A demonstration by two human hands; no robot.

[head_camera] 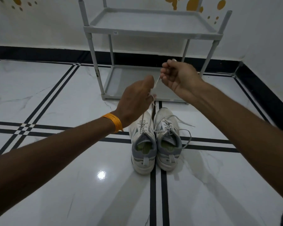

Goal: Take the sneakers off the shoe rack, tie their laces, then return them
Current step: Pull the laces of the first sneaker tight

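Two white and grey sneakers stand side by side on the floor, toes toward the rack. The left sneaker (143, 149) has its lace (143, 119) pulled up taut. My left hand (136, 101) pinches that lace above the toe. My right hand (178, 75), raised a little higher and to the right, pinches the other lace end (157, 82). The right sneaker (167, 144) lies untouched, its laces (185, 128) loose and spilling onto the tiles. The grey shoe rack (147, 30) stands behind, both shelves bare.
White marble floor with black inlay stripes (155, 193) runs all around the sneakers. A white wall with a black skirting (39, 53) is behind the rack, and another wall closes in at the right. An orange band is on my left wrist (113, 122).
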